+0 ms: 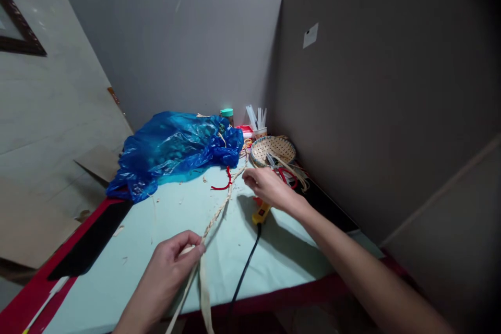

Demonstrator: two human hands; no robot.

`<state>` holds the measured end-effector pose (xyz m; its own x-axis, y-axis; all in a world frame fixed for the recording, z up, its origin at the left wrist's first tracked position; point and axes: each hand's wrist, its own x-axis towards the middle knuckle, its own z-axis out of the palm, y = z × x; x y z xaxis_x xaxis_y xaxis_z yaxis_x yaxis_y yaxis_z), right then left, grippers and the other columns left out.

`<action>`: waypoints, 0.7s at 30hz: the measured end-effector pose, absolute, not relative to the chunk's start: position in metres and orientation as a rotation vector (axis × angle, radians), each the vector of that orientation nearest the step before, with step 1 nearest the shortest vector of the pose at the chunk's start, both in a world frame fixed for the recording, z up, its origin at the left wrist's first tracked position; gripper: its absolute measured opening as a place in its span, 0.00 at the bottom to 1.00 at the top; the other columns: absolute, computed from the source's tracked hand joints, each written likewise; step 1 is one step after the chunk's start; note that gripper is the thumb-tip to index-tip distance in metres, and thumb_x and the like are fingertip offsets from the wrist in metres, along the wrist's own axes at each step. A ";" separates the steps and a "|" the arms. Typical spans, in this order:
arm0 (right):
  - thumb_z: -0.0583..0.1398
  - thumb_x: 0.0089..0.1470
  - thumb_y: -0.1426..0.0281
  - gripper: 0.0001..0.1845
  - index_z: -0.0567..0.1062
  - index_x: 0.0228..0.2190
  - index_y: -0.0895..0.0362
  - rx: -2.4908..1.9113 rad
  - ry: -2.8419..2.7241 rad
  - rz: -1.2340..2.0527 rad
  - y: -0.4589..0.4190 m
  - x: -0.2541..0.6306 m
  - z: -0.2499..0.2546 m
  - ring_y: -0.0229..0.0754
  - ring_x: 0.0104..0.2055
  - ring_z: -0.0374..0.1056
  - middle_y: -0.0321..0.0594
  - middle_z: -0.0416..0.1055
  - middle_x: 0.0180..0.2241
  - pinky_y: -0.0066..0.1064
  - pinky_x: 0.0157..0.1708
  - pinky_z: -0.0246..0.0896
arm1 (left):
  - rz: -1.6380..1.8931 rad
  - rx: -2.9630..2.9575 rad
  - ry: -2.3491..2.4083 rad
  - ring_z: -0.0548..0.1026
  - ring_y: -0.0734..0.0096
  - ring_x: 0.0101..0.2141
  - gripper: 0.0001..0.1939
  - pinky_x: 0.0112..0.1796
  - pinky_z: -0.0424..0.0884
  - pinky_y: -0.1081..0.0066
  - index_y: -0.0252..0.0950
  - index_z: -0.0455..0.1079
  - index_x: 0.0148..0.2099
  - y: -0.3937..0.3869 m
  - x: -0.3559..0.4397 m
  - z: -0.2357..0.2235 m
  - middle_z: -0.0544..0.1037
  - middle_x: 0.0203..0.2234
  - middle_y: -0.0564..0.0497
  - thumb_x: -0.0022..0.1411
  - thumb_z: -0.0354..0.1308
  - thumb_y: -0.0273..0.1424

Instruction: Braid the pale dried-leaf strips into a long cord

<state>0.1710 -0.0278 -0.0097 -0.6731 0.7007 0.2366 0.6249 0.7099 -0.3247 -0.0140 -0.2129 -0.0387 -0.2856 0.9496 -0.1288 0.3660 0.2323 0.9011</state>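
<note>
A braid of pale straw-like fibre (216,215) runs from the far part of the table towards me. My left hand (172,261) pinches its near end between thumb and fingers. Below that grip, loose flat strips (204,292) hang over the table's front edge. Beside the braid's far part is my right hand (268,186), its fingers curled together; what they hold, if anything, I cannot make out. A red fuzzy cord (224,187) lies at the braid, apparently around it. Partly hidden under my right hand is a yellow tool, possibly a glue gun (260,214), with a black cable.
A blue plastic bag (176,143) bulges at the back left. A woven basket (273,150) and red-handled scissors (288,177) lie at the back right, near a cup of white sticks (259,125). Grey panels (188,52) close off the back and right. Fibre scraps dot the pale green cloth (156,250).
</note>
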 end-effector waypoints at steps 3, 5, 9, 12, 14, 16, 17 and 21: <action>0.52 0.56 0.78 0.13 0.76 0.38 0.63 -1.074 -2.603 0.232 0.012 0.159 -0.009 0.43 0.37 0.68 0.50 0.75 0.35 0.28 0.35 0.53 | 0.909 1.408 2.002 0.64 0.67 0.24 0.11 0.28 0.56 0.72 0.38 0.69 0.26 -0.197 -0.024 -0.036 0.68 0.19 0.54 0.57 0.55 0.37; 0.55 0.56 0.75 0.14 0.76 0.42 0.64 -1.049 -2.651 0.203 0.031 0.150 -0.011 0.46 0.42 0.68 0.53 0.75 0.39 0.29 0.38 0.54 | 0.801 1.534 2.086 0.67 0.64 0.25 0.10 0.29 0.56 0.71 0.38 0.70 0.24 -0.189 -0.031 -0.035 0.71 0.19 0.52 0.56 0.54 0.34; 0.60 0.53 0.71 0.16 0.76 0.44 0.62 -0.941 -2.806 0.201 0.055 0.134 -0.025 0.47 0.43 0.69 0.52 0.75 0.41 0.30 0.39 0.56 | 0.593 1.652 1.961 0.71 0.63 0.26 0.10 0.29 0.57 0.71 0.39 0.73 0.23 -0.181 -0.041 -0.032 0.76 0.21 0.50 0.55 0.57 0.33; 0.60 0.52 0.73 0.11 0.79 0.38 0.61 -0.876 -2.890 0.214 0.068 0.128 -0.035 0.46 0.40 0.70 0.50 0.76 0.37 0.29 0.36 0.56 | 0.458 1.674 1.888 0.74 0.60 0.30 0.08 0.32 0.62 0.70 0.43 0.78 0.26 -0.186 -0.049 -0.023 0.80 0.26 0.49 0.53 0.59 0.36; 0.59 0.53 0.74 0.10 0.79 0.36 0.61 -0.828 -2.916 0.222 0.074 0.127 -0.040 0.44 0.39 0.69 0.49 0.76 0.36 0.28 0.36 0.55 | 0.445 1.650 1.941 0.76 0.54 0.36 0.10 0.38 0.66 0.68 0.47 0.81 0.33 -0.190 -0.054 -0.009 0.83 0.32 0.49 0.50 0.63 0.42; 0.58 0.53 0.74 0.10 0.79 0.35 0.61 -0.777 -2.931 0.237 0.079 0.126 -0.042 0.44 0.39 0.69 0.49 0.76 0.36 0.28 0.36 0.55 | 0.537 1.600 2.032 0.77 0.49 0.40 0.17 0.41 0.67 0.65 0.50 0.82 0.38 -0.186 -0.057 0.010 0.83 0.37 0.48 0.45 0.65 0.47; 0.58 0.53 0.74 0.10 0.79 0.35 0.61 -0.751 -2.938 0.248 0.081 0.127 -0.042 0.44 0.40 0.69 0.49 0.76 0.37 0.28 0.36 0.55 | 0.604 1.611 2.070 0.77 0.48 0.41 0.19 0.42 0.67 0.64 0.50 0.82 0.39 -0.180 -0.057 0.020 0.83 0.38 0.48 0.44 0.64 0.49; 0.56 0.54 0.74 0.10 0.78 0.35 0.59 -0.671 -2.948 0.296 0.081 0.127 -0.038 0.43 0.38 0.68 0.46 0.76 0.36 0.28 0.35 0.53 | 0.781 1.768 2.049 0.76 0.52 0.38 0.17 0.39 0.66 0.66 0.43 0.80 0.41 -0.120 -0.042 0.040 0.82 0.37 0.47 0.51 0.62 0.44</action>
